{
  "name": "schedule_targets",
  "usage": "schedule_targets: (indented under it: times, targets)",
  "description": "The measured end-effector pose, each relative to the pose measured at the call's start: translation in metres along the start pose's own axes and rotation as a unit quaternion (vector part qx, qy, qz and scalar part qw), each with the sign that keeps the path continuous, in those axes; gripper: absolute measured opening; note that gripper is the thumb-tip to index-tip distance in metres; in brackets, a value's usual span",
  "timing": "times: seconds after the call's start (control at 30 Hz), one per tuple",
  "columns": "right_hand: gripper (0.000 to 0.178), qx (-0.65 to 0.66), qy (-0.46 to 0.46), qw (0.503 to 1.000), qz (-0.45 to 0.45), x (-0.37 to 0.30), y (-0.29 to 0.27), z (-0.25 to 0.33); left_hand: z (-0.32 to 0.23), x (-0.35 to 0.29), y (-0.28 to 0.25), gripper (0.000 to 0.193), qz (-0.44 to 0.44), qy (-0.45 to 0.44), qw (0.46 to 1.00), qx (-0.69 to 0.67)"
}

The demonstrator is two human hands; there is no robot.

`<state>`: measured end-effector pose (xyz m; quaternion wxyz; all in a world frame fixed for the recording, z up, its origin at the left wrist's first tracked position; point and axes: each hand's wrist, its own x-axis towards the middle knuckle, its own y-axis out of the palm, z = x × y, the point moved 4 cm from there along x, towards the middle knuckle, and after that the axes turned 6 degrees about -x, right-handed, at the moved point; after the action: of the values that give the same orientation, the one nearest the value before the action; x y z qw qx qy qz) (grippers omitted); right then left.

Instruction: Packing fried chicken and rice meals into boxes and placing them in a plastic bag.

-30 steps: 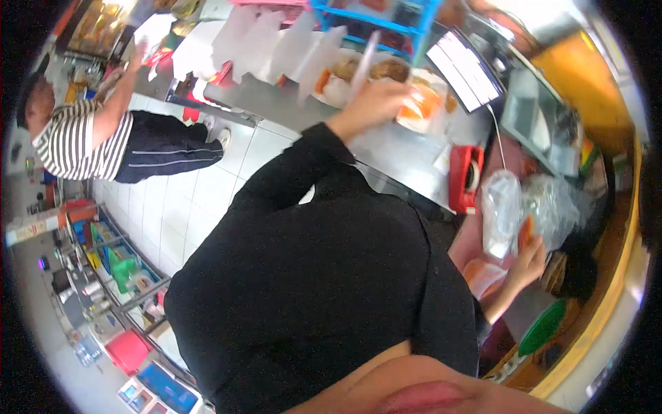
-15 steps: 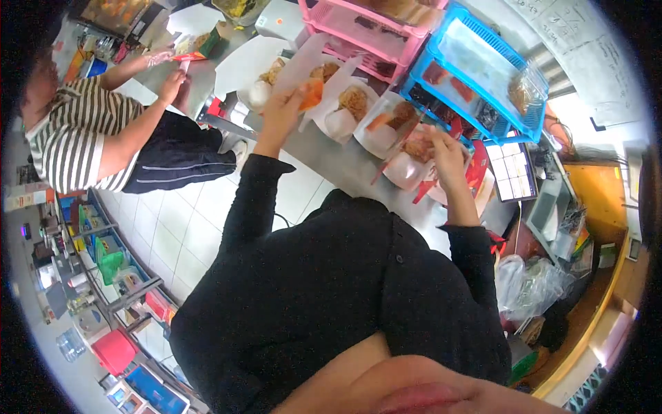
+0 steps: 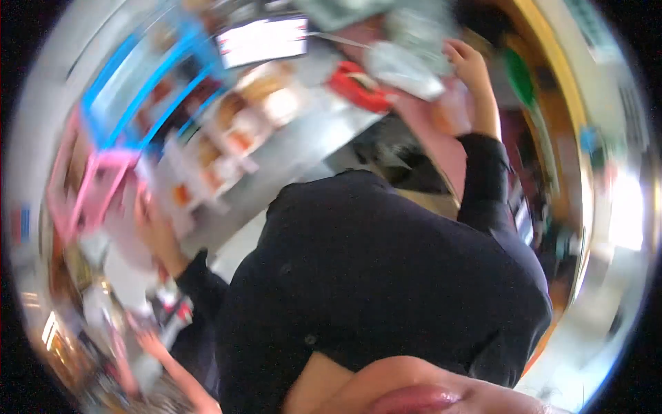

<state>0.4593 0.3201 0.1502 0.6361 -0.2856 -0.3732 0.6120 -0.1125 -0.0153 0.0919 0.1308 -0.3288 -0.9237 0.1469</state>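
Observation:
Motion blurs the view. My left hand (image 3: 157,231) is beside the near end of a row of open white food boxes (image 3: 224,176), close to a pink rack (image 3: 103,186). Its fingers are smeared, so I cannot tell whether they hold anything. Stretched out to the far right, my right hand (image 3: 470,65) is at the clear plastic bags (image 3: 417,41). Its fingers look bent, but their grip is unclear. Below it hangs or lies a translucent pinkish-orange thing (image 3: 454,109), too blurred to name. The boxes hold brownish food and orange pieces.
A blue rack (image 3: 148,83) stands behind the boxes, next to a lit screen (image 3: 262,41). A red item (image 3: 358,86) lies on the metal counter (image 3: 310,141). At the lower left, another person's hand (image 3: 148,341) and forearm reach in.
My body and view have turned right. My right hand has left the food boxes for the plastic bags. The orange packet earlier in my left hand can no longer be made out there.

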Motion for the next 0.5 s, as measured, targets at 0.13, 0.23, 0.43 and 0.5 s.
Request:
schedule_targets:
  times: [0.13, 0.23, 0.43, 0.5]
  targets:
    - [0.029, -0.176, -0.006, 0.983, -0.058, 0.003, -0.113, -0.171, -0.045, -0.029, 0.148, 0.032, 0.157, 0.079, 0.969, -0.176]
    - [0.023, -0.231, -0.012, 0.959, 0.161, -0.008, -0.104, -0.224, -0.105, -0.082, 0.257, 0.031, 0.271, 0.057, 0.94, -0.196]
    - [0.017, -0.369, -0.153, 0.889, 0.225, -0.035, -0.038, -0.252, -0.229, -0.176, 0.385, 0.03, 0.418, 0.233, 0.854, -0.204]
    - [0.016, -0.35, -0.151, 0.882, 0.275, -0.037, -0.025, -0.245, -0.254, -0.199, 0.404, 0.029, 0.427, 0.218, 0.853, -0.206]
